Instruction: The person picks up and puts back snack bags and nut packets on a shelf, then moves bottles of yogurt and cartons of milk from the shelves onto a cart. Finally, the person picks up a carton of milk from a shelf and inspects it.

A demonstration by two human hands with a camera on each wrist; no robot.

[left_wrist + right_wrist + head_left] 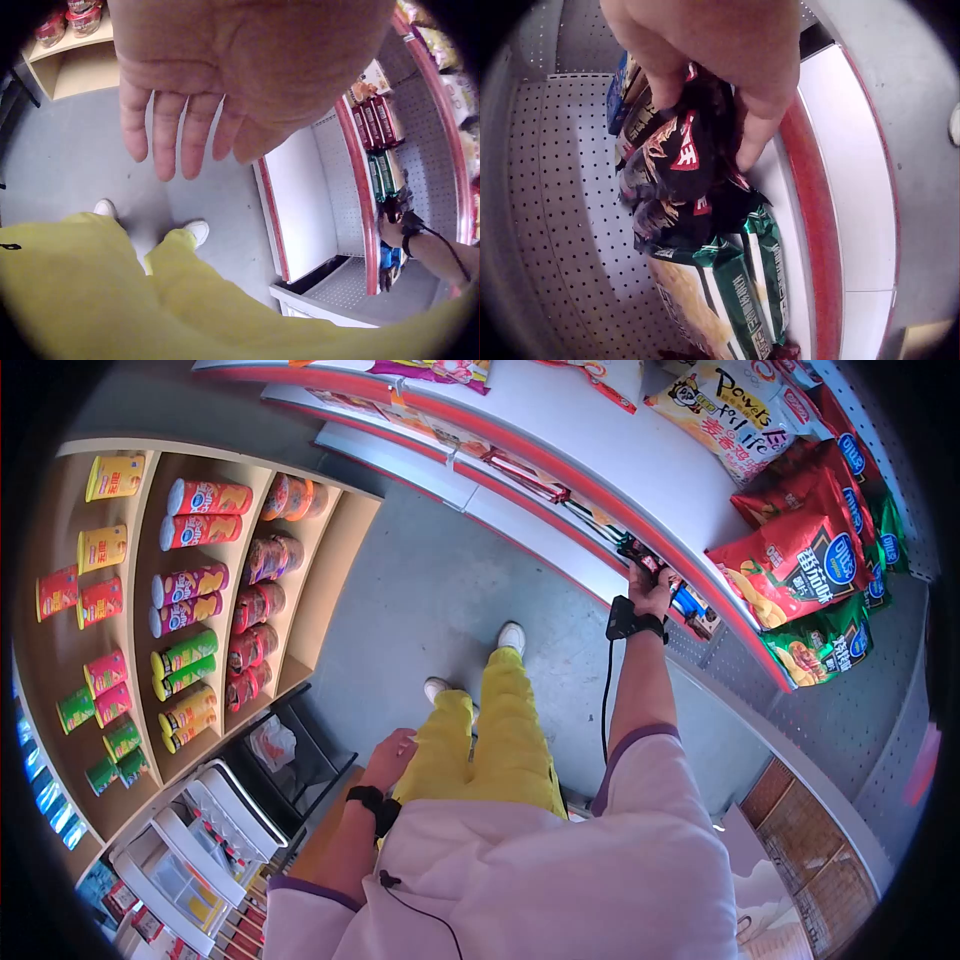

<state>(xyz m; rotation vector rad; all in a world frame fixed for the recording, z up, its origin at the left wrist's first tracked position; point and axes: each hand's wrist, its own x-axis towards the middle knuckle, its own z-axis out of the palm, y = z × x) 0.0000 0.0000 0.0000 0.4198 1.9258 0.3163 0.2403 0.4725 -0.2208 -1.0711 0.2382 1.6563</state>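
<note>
My right hand [650,594] reaches into a lower shelf on the right. Close up in the right wrist view, its thumb and fingers grip a black snack packet [712,97] from both sides. Several more black packets with red labels [660,169] lie against it in a row. Green-and-white packets [742,300] adjoin that row, and a blue packet [617,97] shows past the hand. My left hand [225,90] hangs beside my leg, palm showing and fingers loosely extended, holding nothing.
Above the right hand, an upper shelf edged in red holds red chip bags [800,565] and a green bag [825,645]. A wooden rack [150,740] of canned snacks stands at left. Near it are a black chair [310,745] and white baskets [205,860]. Grey floor [420,590] runs between.
</note>
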